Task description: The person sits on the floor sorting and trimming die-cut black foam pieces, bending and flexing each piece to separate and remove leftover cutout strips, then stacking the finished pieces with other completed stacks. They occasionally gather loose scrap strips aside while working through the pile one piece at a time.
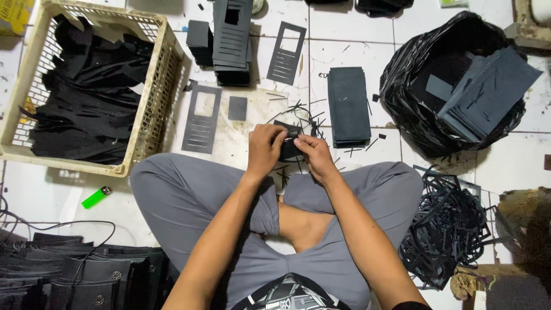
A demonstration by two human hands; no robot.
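Both hands work one small black die-cut sheet piece, just above the crossed knees on the white tiled floor. Left hand grips its edge; right hand pinches the other side. I judge the thin slats could tear if pulled unevenly; loose black offcut strips may snag.

Packaging only; no labels, signs or screens visible.

Black plastic bag, upper right on the white tile floor: mouth open, crumpled glossy film, dark grey sheets inside.

Yellow carton corner, top left edge, just beside the cream crate; mostly cut off by the frame.
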